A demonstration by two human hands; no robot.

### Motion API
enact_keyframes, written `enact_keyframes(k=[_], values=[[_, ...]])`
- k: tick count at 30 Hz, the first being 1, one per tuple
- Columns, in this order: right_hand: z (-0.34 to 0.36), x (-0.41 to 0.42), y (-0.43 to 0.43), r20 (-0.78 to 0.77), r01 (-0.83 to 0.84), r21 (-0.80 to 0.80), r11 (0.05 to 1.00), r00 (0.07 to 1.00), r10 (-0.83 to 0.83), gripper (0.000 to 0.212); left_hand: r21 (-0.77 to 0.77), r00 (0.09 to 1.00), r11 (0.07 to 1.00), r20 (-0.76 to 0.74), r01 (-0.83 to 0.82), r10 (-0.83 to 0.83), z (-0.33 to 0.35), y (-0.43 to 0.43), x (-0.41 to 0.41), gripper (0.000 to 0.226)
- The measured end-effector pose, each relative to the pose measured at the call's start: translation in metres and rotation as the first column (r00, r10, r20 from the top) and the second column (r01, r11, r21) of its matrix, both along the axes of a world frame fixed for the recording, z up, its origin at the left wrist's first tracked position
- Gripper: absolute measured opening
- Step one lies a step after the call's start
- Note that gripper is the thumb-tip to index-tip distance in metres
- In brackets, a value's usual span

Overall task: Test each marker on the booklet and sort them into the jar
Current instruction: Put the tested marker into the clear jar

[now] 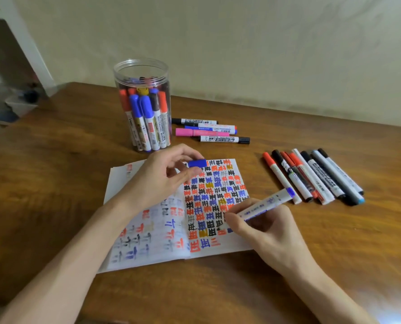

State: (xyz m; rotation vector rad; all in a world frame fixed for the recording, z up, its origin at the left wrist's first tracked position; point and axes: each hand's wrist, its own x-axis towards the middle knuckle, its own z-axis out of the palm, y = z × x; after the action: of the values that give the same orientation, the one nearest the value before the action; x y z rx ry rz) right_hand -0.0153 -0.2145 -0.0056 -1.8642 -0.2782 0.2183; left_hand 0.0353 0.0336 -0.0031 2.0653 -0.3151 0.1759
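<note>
Wooden table [54, 174], open booklet [232, 246], pale wall [265, 47]

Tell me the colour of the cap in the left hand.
Blue. The cap shows best in the head view, pinched by the left hand.

The left forearm [73, 260] comes in from below and left of the booklet [152, 244] and crosses its left page. The left hand [164, 181] is over the booklet's upper middle, back of the hand up, thumb and forefinger pinching a blue cap [197, 163], the other fingers loosely curled beneath. The right forearm [323, 291] enters from below and right of the booklet. The right hand [265, 230] sits at the booklet's lower right corner, fingers curled round a marker [265, 205] in a writing grip. Its barrel slants up past the booklet's right edge, and the fingers hide its tip.
</note>
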Motion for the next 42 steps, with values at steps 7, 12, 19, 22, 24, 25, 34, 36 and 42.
enact_keyframes(k=[7,12,19,22,24,25,34,36,42], values=[[-0.009,-0.006,0.001,0.073,-0.01,-0.083,0.997,0.997,0.016,0.014,0.024,1.0,1.0,0.016,-0.008,0.008,-0.003,0.0,0.001,0.018],[-0.01,-0.006,0.001,0.078,-0.037,-0.118,0.992,0.996,0.046,0.012,0.037,1.0,0.999,0.026,-0.007,0.006,-0.005,0.0,0.001,0.019],[-0.013,-0.006,0.002,0.112,-0.074,-0.123,0.99,0.99,0.088,0.017,0.039,1.0,0.999,0.03,-0.005,0.004,-0.006,0.001,0.002,0.02],[-0.014,-0.004,-0.002,0.092,-0.018,-0.076,0.997,0.995,0.025,0.014,0.039,0.999,0.999,0.036,-0.005,0.003,-0.005,0.002,0.002,0.02],[-0.014,-0.003,-0.003,0.104,0.025,-0.09,0.996,0.994,-0.016,0.015,0.035,0.999,0.999,0.04,-0.002,0.001,-0.006,0.002,0.002,0.02],[-0.014,-0.003,-0.003,0.114,0.024,-0.104,0.994,0.993,-0.012,0.015,0.037,0.999,0.999,0.04,-0.003,0.002,-0.006,0.002,0.002,0.02],[-0.018,-0.005,-0.001,0.148,0.042,-0.143,0.989,0.989,-0.021,0.016,0.055,0.999,0.998,0.04,-0.013,0.01,-0.008,0.004,0.003,0.021],[-0.018,-0.005,-0.002,0.147,0.052,-0.123,0.991,0.989,-0.034,0.017,0.056,0.999,0.998,0.037,-0.012,0.01,-0.008,0.004,0.003,0.021],[-0.017,-0.004,-0.002,0.14,0.01,-0.108,0.994,0.99,0.005,0.016,0.057,0.999,0.998,0.037,-0.011,0.009,-0.008,0.005,0.003,0.021]])
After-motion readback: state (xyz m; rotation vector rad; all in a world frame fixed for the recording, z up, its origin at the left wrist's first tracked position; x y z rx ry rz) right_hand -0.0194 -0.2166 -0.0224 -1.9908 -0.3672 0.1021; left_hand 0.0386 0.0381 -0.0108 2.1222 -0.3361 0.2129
